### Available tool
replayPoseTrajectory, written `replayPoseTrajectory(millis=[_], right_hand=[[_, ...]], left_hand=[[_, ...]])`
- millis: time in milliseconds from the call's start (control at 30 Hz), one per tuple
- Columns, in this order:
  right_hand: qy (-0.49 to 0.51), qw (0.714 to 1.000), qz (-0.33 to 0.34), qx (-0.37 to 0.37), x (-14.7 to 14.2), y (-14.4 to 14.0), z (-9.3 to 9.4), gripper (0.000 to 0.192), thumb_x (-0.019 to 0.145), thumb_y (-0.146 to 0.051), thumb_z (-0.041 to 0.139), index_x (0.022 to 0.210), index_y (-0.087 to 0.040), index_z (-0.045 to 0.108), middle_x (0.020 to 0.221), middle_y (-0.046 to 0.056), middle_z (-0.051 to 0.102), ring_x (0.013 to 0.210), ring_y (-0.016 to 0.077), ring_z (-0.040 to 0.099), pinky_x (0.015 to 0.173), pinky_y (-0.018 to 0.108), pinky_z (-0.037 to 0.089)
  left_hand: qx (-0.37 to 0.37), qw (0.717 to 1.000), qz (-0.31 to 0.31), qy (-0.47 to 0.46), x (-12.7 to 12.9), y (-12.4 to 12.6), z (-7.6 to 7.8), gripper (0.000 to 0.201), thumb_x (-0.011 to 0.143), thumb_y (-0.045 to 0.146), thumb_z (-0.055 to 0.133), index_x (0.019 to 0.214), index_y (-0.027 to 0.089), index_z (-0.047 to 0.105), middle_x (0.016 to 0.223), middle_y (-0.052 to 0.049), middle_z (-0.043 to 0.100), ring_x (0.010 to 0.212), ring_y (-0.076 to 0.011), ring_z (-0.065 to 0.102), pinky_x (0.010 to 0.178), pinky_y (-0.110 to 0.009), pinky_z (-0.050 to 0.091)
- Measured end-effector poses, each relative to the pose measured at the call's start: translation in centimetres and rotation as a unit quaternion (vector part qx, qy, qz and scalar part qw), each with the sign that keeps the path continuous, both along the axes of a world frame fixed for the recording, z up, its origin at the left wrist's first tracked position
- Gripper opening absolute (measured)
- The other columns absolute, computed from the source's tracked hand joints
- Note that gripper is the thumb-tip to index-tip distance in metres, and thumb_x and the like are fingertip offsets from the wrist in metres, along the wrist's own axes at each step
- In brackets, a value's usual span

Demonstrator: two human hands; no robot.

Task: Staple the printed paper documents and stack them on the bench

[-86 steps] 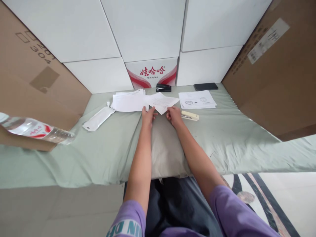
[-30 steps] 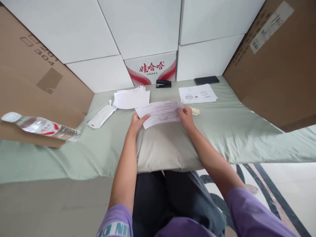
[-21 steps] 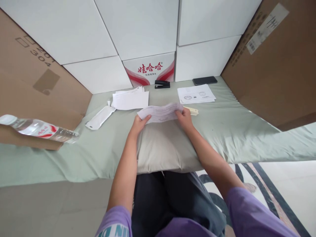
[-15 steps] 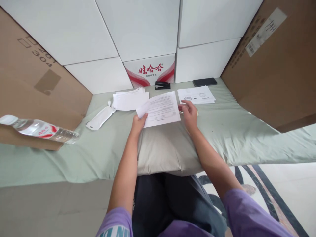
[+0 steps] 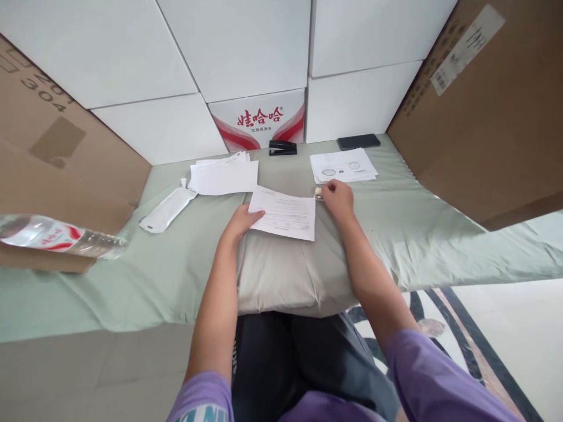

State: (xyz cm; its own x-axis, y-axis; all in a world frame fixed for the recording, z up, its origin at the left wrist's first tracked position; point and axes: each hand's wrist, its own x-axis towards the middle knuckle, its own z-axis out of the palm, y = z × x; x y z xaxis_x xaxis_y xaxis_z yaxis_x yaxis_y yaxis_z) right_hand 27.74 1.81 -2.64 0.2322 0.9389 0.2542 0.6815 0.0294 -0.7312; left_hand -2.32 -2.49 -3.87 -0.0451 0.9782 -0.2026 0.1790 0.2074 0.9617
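The sheet — white, printed with small text — lies flat on the grey pillow, slightly skewed; a cream stapler lies just beyond its right corner, mostly hidden.

A: Sheet under the left hand?
B: White, fine grey print.
A: Bedding?
B: Pale green sheet; greyish-beige pillow.
A: Rear items?
B: Black stapler, black phone, white carton with red characters and red swooshes.
A: Sides?
B: Brown cardboard boxes; sleeves purple.
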Motion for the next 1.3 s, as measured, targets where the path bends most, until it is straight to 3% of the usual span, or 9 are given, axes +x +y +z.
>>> replayPoseTrajectory(millis=[700,1300], right_hand=[[-0.005,1.000,0.000,-0.027,-0.03,0.34,0.01,0.013,0.082,-0.025,0.054,0.071,-0.022,0.062,0.077,0.002,0.068,0.072,0.0187,0.053,0.072,0.033,0.037],[-0.048,0.998,-0.011,-0.025,-0.36,0.08,0.01,0.019,0.086,-0.025,0.050,0.074,-0.021,0.064,0.074,0.002,0.067,0.069,0.0176,0.049,0.070,0.031,0.032]], left_hand=[[0.006,1.000,0.029,0.006,0.46,0.22,-0.36,0.038,0.066,0.032,0.082,0.098,0.013,0.076,0.106,-0.017,0.077,0.106,-0.0365,0.073,0.100,-0.053,0.055],[0.038,0.998,0.042,0.011,0.60,-0.60,-0.42,0.042,0.070,0.038,0.081,0.103,0.012,0.075,0.111,-0.016,0.077,0.106,-0.0341,0.073,0.099,-0.049,0.057]])
